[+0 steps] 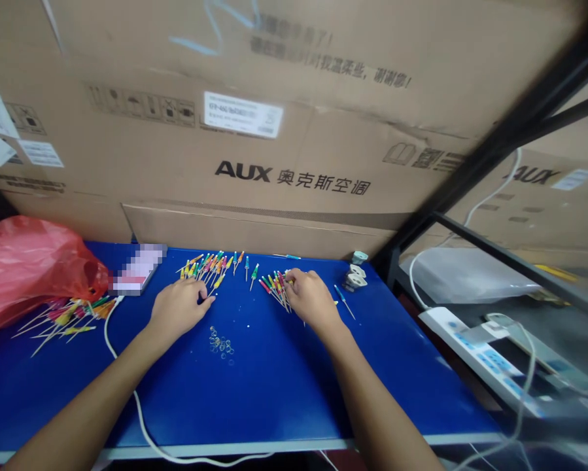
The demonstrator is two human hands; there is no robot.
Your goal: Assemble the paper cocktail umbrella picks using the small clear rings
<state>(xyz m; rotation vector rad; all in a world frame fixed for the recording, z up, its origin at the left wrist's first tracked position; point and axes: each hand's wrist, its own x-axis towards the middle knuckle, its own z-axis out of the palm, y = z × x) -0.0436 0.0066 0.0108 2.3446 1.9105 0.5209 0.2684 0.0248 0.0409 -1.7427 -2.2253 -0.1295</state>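
My left hand rests at the near edge of a spread of folded paper cocktail umbrellas in several colours. Its fingers are bent, with a gap between thumb and forefinger and nothing visible in it. My right hand is over a smaller bunch of folded cocktail umbrellas, fingertips drawn together; whatever they may grip is hidden. Between the two groups lie a few single umbrellas, including a green one. Small clear rings lie loosely clustered in front of my hands.
More umbrellas lie beside a red plastic bag at left. A white cable runs from the phone across the blue table. A blue umbrella and small pale objects are at right. Cardboard boxes stand behind.
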